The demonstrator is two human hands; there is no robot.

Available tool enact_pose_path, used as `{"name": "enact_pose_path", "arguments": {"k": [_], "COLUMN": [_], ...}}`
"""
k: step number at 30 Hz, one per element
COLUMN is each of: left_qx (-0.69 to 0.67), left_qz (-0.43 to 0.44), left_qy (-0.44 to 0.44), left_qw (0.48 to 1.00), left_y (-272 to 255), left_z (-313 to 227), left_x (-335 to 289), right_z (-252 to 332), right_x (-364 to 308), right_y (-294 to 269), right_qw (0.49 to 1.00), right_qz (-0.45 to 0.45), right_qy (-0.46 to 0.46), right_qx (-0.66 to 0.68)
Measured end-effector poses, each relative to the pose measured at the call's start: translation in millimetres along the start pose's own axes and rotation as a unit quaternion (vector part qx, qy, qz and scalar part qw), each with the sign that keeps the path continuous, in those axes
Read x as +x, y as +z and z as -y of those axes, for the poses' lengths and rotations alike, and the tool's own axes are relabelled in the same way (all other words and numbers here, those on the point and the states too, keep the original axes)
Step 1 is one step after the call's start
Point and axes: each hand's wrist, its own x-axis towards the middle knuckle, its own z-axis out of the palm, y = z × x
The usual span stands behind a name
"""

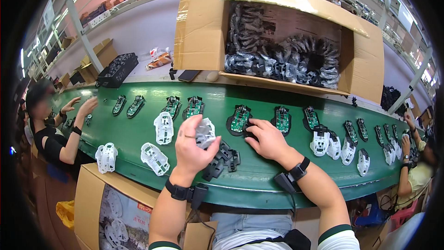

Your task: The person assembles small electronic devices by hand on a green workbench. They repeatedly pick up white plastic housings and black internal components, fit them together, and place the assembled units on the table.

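Near the middle of the green belt, my left hand (193, 144) is closed around a white plastic mouse shell (205, 134), held above the surface. My right hand (266, 140) has its fingers curled at the right edge of a black mouse base (240, 119) that carries a green circuit board. The fingertips partly cover that edge. Below my left hand lies a small pile of black plastic parts (221, 162). Two more white shells, one upper (163, 128) and one lower (155, 159), rest to the left of that hand.
Behind the belt stands a large open carton (370, 65) of bagged dark parts. More bases with boards (282, 119) and white shells (319, 141) lie along the belt. A carton of white shells (90, 203) sits below its near edge. People work at both ends (51, 134).
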Motion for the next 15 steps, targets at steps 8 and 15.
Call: {"name": "enact_pose_path", "arguments": {"k": [8,15], "left_qx": [-0.127,-0.148], "left_qz": [0.02,0.074], "left_qy": [-0.039,0.032], "left_qw": [0.991,0.986], "left_y": [0,19], "left_z": [-15,-31], "left_x": [-12,-34], "right_z": [-1,31], "right_x": [-18,-38], "right_y": [-45,-36], "right_qw": [0.959,1.0], "right_qz": [0.132,-0.008], "right_qy": [0.13,0.03], "right_qx": [0.215,0.0]}}
